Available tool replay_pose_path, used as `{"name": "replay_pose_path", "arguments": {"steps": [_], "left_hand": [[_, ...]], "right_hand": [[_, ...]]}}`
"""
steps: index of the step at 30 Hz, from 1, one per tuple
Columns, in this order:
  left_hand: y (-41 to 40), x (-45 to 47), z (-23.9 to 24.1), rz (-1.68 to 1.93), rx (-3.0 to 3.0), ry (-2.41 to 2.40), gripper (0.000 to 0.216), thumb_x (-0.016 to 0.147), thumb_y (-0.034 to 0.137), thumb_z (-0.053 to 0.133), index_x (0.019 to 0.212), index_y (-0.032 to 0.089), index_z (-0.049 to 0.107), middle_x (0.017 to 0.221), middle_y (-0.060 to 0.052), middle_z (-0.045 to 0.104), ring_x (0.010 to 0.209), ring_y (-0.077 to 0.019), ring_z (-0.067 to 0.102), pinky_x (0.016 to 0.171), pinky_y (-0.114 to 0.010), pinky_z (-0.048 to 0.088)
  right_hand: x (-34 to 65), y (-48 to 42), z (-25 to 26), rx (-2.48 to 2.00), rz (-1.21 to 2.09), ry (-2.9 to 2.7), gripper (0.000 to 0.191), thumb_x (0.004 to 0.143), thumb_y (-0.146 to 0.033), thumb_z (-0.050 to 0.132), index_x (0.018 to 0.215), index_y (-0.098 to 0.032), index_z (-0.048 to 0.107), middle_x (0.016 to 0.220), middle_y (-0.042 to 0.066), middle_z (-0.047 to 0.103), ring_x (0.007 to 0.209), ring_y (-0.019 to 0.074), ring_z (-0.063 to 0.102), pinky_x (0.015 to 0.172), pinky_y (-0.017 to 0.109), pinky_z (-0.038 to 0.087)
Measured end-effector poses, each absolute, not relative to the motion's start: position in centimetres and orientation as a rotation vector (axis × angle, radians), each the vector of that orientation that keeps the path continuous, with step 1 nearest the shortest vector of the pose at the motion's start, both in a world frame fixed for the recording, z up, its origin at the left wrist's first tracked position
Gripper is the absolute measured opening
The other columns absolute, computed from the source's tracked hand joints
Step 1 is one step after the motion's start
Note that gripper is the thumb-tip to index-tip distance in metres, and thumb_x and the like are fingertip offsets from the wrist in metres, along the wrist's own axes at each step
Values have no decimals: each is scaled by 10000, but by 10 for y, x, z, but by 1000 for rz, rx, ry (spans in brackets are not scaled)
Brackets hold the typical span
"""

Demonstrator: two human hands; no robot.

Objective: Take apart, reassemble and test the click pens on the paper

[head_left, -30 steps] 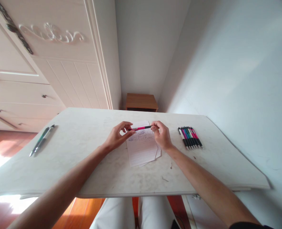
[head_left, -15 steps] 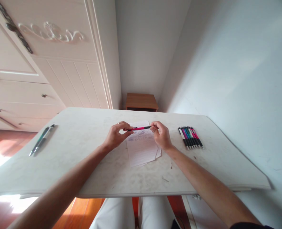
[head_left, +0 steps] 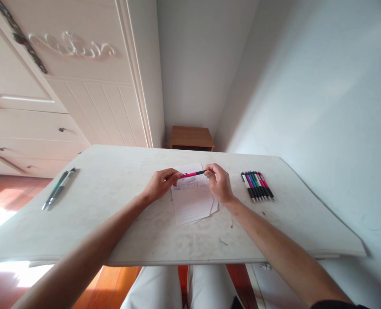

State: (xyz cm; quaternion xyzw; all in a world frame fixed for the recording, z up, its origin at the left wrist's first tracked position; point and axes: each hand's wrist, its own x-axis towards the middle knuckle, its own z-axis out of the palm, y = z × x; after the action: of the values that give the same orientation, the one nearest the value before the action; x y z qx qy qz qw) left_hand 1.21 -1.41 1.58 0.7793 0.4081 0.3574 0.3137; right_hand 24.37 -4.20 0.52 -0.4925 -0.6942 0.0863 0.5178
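Note:
A pink pen (head_left: 192, 174) with a black grip is held nearly level between both hands, above the upper part of some lined paper sheets (head_left: 193, 206). My left hand (head_left: 161, 182) is closed on the pen's clip end, which its fingers mostly cover. At the other end, my right hand (head_left: 219, 182) pinches the black grip near the tip; the tip itself is hidden. Blue scribbles show on the paper just under the pen. The sheets lie stacked slightly askew on the white table.
To the right, a row of several pens (head_left: 257, 186) in mixed colours lies side by side on the white table (head_left: 113, 236). Two pens (head_left: 59, 189) lie at the left. A wooden cabinet (head_left: 192, 136) stands beyond the far edge, between a white wardrobe (head_left: 107, 111) and the wall.
My left hand has closed further over the clip end and shifted slightly right, its fingers now covering more of the pen. My right hand has barely moved.

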Motion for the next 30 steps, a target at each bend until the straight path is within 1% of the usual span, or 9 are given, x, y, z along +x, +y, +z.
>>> {"name": "replay_pose_path", "arguments": {"steps": [2, 5, 8, 11, 16, 21, 26, 30], "left_hand": [[-13, 12, 16, 963, 2033, 1079, 375, 888, 493, 537, 788, 170, 700, 638, 4, 659, 588, -119, 550, 583, -227, 426], [-13, 13, 17, 1045, 1976, 1089, 322, 824, 488, 632, 866, 188, 741, 715, -12, 708, 653, -141, 598, 612, -239, 456], [-12, 13, 17, 1117, 1917, 1080, 309, 766, 481, 700, 858, 193, 760, 772, -32, 729, 699, -161, 623, 641, -261, 483], [-11, 12, 16, 1140, 1877, 1049, 296, 737, 463, 733, 830, 184, 766, 783, -44, 731, 720, -172, 641, 668, -276, 503], [-11, 12, 13, 1216, 1997, 978, 262, 765, 434, 728, 855, 191, 763, 765, -44, 720, 695, -167, 644, 674, -292, 521], [-12, 13, 13, 1472, 2295, 783, 153, 845, 339, 672, 845, 199, 734, 782, -63, 700, 739, -166, 637, 700, -309, 537], [-15, 10, 19, 1449, 2574, 695, 80, 878, 246, 632, 853, 205, 695, 841, -64, 710, 758, -157, 619, 707, -301, 519], [-18, 9, 23, 1445, 2680, 717, 77, 880, 216, 621, 885, 209, 698, 859, -59, 722, 749, -153, 613, 713, -298, 511]], "right_hand": [[244, -42, 5, -1191, 208, -1663, 125, 903, -267, 502, 813, -210, 567, 767, 32, 647, 712, 181, 600, 708, 292, 487], [244, -41, 4, -1213, 222, -1643, 98, 883, -245, 514, 820, -206, 578, 756, 27, 653, 693, 178, 602, 706, 290, 487], [244, -40, 4, -1233, 226, -1636, 95, 873, -235, 513, 816, -205, 582, 743, 24, 653, 688, 177, 604, 710, 289, 486], [243, -41, 5, -1241, 225, -1642, 101, 869, -230, 506, 808, -203, 582, 744, 24, 651, 699, 177, 606, 716, 287, 482], [244, -42, 6, -1236, 243, -1649, 108, 872, -247, 506, 801, -205, 575, 735, 22, 642, 690, 179, 601, 713, 293, 479], [244, -41, 6, -1232, 268, -1644, 121, 880, -269, 503, 806, -206, 574, 722, 19, 639, 677, 179, 597, 696, 293, 475], [243, -43, 9, -1230, 300, -1633, 125, 877, -274, 504, 797, -203, 569, 700, 13, 630, 660, 174, 590, 682, 292, 470], [244, -43, 8, -1205, 313, -1635, 151, 889, -297, 504, 799, -199, 575, 714, 14, 629, 674, 171, 591, 692, 295, 473]]}}
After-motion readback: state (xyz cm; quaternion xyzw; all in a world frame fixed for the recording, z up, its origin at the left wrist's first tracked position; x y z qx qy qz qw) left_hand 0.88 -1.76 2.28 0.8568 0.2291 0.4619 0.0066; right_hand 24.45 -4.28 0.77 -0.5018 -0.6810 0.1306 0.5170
